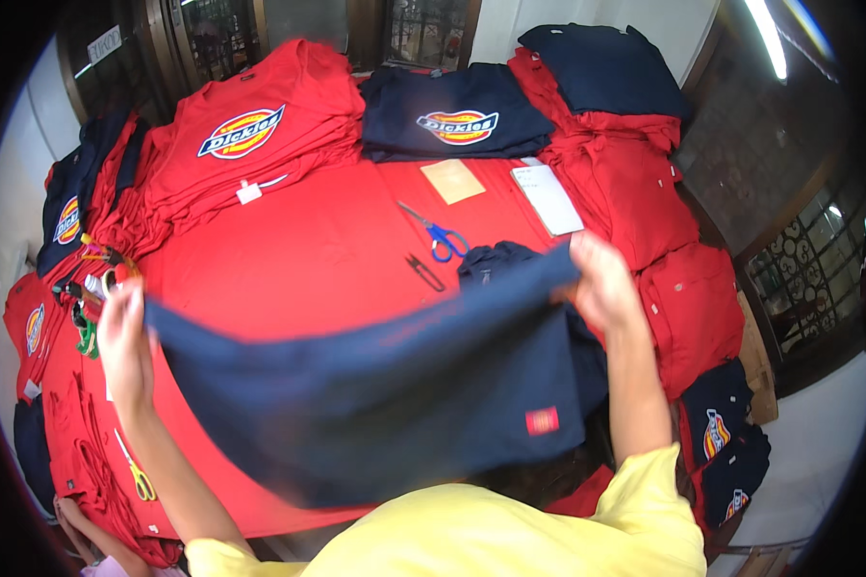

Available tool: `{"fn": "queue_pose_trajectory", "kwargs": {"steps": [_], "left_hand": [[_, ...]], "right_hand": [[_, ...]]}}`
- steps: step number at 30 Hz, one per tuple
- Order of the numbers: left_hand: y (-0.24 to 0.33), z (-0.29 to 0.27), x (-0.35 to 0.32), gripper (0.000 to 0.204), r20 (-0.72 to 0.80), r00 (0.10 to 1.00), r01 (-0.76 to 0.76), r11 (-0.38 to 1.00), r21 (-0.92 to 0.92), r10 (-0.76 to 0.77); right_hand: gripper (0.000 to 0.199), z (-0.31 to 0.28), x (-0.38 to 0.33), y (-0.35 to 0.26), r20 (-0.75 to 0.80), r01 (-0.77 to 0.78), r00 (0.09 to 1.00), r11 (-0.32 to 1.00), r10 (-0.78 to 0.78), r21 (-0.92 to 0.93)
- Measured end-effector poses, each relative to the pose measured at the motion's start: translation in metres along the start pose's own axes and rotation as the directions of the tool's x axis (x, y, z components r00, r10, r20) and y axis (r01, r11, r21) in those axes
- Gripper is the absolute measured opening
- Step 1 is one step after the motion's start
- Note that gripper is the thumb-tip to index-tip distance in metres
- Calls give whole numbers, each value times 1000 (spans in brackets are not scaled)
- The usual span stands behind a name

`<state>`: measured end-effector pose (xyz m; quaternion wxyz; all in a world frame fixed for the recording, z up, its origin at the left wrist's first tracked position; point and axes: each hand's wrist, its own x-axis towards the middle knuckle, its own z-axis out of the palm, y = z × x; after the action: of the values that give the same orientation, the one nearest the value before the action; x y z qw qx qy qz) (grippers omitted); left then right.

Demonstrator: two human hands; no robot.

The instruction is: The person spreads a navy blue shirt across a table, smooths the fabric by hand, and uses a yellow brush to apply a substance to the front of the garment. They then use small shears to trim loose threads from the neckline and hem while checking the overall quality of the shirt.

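I hold a navy blue T-shirt (385,385) stretched wide above a red-covered table (318,250). My left hand (125,337) grips its left edge and my right hand (601,279) grips its upper right corner. The cloth is blurred from motion. A small red label (542,420) shows near its lower right hem. Another bunched navy garment (496,262) lies on the table just behind the held shirt.
Blue-handled scissors (440,236) and small black snips (425,272) lie mid-table. Stacks of red shirts (260,135) and navy shirts (452,115) sit at the back, red garments (664,240) at right. A tan card (452,180) and white sheet (547,199) lie nearby. Yellow-handled scissors (140,476) lie at lower left.
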<state>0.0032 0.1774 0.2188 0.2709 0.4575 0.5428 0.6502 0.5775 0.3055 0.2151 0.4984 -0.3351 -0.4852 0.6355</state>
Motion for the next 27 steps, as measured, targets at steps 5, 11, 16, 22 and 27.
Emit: {"fn": "queue_pose_trajectory", "kwargs": {"steps": [5,11,16,22,27], "left_hand": [[80,142,172,34,-1,925,-375,911,-172,380],[49,257,270,36,154,950,-240,951,-194,271],[-71,331,214,63,348,914,121,958,259,-209],[-115,306,46,51,616,689,-111,784,610,-382],[-115,261,-45,41,608,638,55,815,577,-473]], "right_hand": [[24,-63,163,-158,8,539,841,838,-540,-78],[30,-148,315,-193,-211,507,834,859,-510,-74],[38,-182,322,-78,-412,142,864,925,-289,-351],[49,-177,175,69,82,-93,963,605,256,-790],[35,-160,67,139,-96,-27,987,453,-132,-891]]}}
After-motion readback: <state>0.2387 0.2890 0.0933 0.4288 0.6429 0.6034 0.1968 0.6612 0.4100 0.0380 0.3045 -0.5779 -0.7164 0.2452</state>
